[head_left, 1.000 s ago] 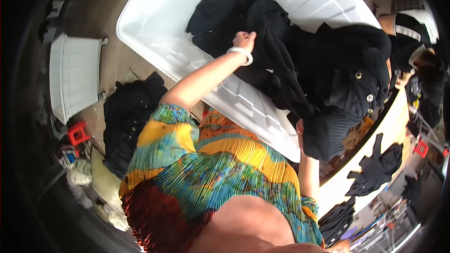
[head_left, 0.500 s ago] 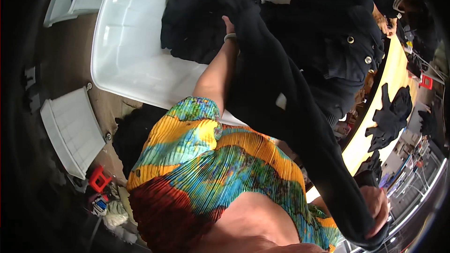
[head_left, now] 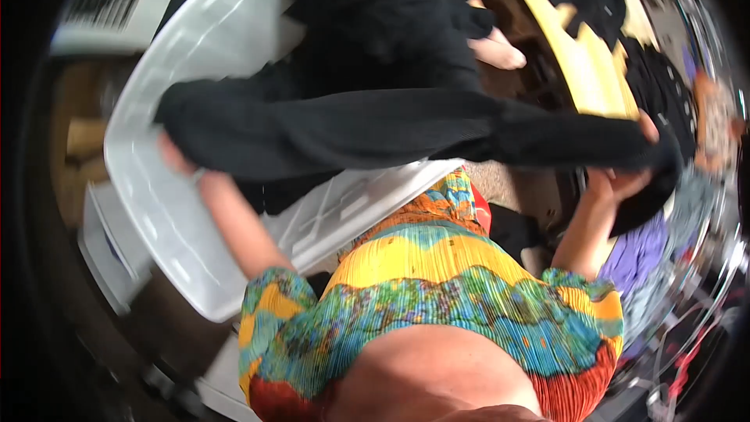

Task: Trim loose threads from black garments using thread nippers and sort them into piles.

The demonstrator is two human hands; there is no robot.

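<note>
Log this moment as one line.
left hand: holding left end of black garment | right hand: holding right end | garment: stretched, partly over white bin

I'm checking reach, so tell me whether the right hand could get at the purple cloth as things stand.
Probably not freely: the right hand grips one end of the black garment, though the purple cloth shows close below it in view.

I can make out, over my remote feed, a finely pleated top in wavy bands of orange, yellow, teal and speckled green. The left sleeve and the right sleeve are short, patterned in blue-green, yellow and pale blue, with rust red near both shoulders. The neckline looks wide and rounded to me.
</note>
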